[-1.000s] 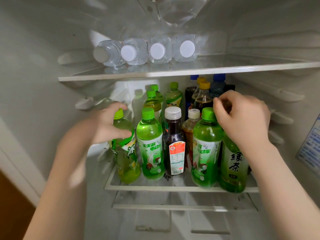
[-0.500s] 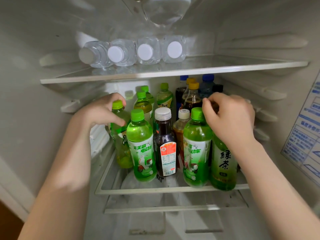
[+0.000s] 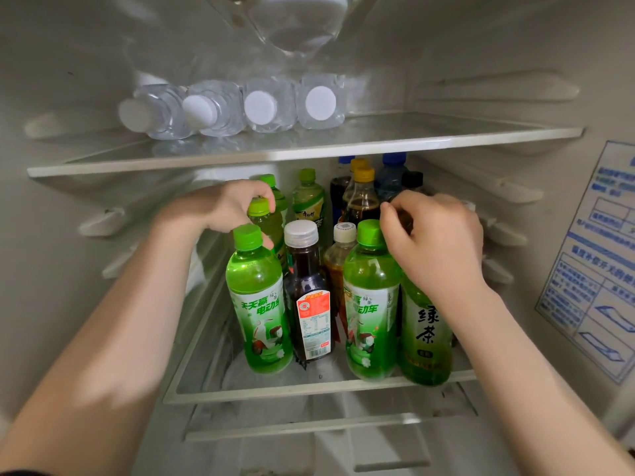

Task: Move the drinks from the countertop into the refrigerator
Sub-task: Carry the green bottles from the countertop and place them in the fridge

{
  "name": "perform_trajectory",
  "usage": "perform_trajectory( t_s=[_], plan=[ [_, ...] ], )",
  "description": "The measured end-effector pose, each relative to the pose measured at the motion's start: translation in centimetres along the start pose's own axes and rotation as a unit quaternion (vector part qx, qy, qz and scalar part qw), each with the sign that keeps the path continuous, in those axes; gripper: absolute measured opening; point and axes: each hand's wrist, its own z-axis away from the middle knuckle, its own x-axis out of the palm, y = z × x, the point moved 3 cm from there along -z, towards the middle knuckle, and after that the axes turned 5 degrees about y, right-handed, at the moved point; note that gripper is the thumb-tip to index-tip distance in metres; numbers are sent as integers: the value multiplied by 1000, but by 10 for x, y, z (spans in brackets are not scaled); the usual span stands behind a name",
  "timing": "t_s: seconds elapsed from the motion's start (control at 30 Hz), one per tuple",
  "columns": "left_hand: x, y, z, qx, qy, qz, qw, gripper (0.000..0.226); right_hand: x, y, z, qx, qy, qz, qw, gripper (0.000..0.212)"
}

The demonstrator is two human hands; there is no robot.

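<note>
I look into an open refrigerator. On its middle glass shelf (image 3: pixel 309 386) stand several drinks. My left hand (image 3: pixel 220 209) grips the neck of a yellow-green bottle (image 3: pixel 266 225) just behind the front-left green bottle (image 3: pixel 257 304). My right hand (image 3: pixel 439 245) curls over the top of the green tea bottle (image 3: pixel 426 331) at the front right and hides its cap. Between them stand a dark bottle with a white cap (image 3: pixel 309 290), a second green bottle (image 3: pixel 369 304) and an amber bottle (image 3: pixel 338 262).
Behind stand more green bottles (image 3: pixel 309 197), cola bottles with yellow caps (image 3: pixel 362 197) and a blue-capped bottle (image 3: pixel 391 176). Several water bottles (image 3: pixel 264 108) lie on the upper shelf (image 3: pixel 378 146). The left part of the middle shelf is bare. A blue label (image 3: pixel 598 255) is on the right wall.
My left hand has carried the yellow-green bottle from the shelf's left front edge back and right, behind the front-left green bottle. My right hand stays on the green tea bottle.
</note>
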Motion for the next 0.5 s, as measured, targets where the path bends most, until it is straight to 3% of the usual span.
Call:
perform_trajectory(
  t_s=[0.2, 0.33, 0.5],
  plan=[
    [-7, 30, -10, 14, -8, -124, 992, 48, 2, 2, 0, -1, -18, 4, 1000, 33],
    [-3, 45, -20, 42, -46, -93, 994, 46, 1, 2, 0, 2, -22, 4, 1000, 33],
    [3, 50, -36, 95, -39, -78, 992, 43, 1, 2, 0, 4, -29, -1, 1000, 32]
  ],
)
